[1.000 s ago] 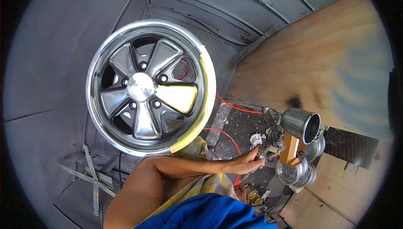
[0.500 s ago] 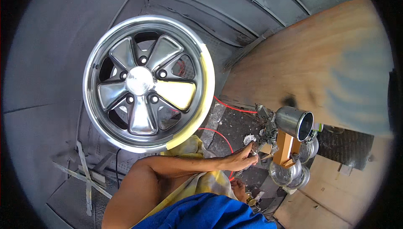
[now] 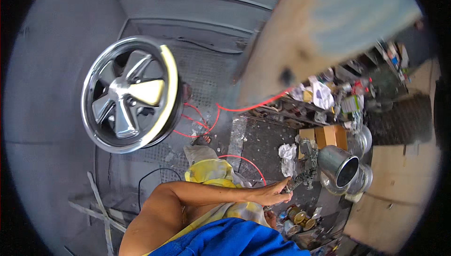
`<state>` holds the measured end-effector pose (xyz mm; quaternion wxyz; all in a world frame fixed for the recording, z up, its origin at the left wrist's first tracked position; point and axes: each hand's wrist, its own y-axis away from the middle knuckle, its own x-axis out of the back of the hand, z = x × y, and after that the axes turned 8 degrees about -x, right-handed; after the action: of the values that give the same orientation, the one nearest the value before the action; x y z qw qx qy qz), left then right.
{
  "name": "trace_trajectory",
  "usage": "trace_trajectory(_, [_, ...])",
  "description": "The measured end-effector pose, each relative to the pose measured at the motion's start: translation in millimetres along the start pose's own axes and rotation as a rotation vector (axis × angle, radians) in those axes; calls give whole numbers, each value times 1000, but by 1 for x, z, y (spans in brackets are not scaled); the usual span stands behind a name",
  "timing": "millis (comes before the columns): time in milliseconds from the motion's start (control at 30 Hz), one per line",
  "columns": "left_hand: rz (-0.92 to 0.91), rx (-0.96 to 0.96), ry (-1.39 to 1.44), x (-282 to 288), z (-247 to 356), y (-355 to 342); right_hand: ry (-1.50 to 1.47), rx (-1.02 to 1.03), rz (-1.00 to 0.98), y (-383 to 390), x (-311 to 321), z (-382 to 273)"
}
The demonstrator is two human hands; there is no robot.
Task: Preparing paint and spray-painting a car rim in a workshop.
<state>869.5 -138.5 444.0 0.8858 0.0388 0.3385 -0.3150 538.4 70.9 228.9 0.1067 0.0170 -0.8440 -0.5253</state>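
My left hand [image 3: 276, 193] is closed around the handle of a spray gun [image 3: 307, 164] coated in dried paint. A dull metal cup [image 3: 334, 164] with a dark opening tilts on the gun's right end. My bare left forearm reaches across in front of my blue shirt. No right arm shows; a small brown shape [image 3: 270, 219] below the left hand could be fingers or toes, I cannot tell. At the left, a shiny five-spoke wheel rim [image 3: 121, 89] hangs or stands raised, its support hidden. Yellow reflects on one spoke and its right lip.
A blurred wooden board [image 3: 282, 54] slants at the upper right, beside cluttered shelves [image 3: 300, 115]. A red hose [image 3: 249, 159] loops over the floor. Crumpled paper [image 3: 287, 155], a cardboard box [image 3: 331, 137], glass jars [image 3: 364, 181] and cans [image 3: 300, 216] lie near the gun. Crossed sticks [image 3: 101, 209] are lower left.
The wheel now looks smaller, more side-on and farther left. The wooden board has shifted up and left in view, baring the cluttered shelves. The spray gun stays in my left hand, slightly lower.
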Motion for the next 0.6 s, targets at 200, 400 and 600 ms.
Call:
trace_trajectory(200, [-93, 157, -94, -56, -49, -31, -185, 118, 139, 32, 16, 69])
trace_trajectory(400, [-252, 413, -56, -112, -90, -75, -722, -114, 443, 84, -41, 168])
trace_trajectory(600, [-158, 631, 104, -169, -127, -113, -1232, -440, 430, 92, -204, 240])
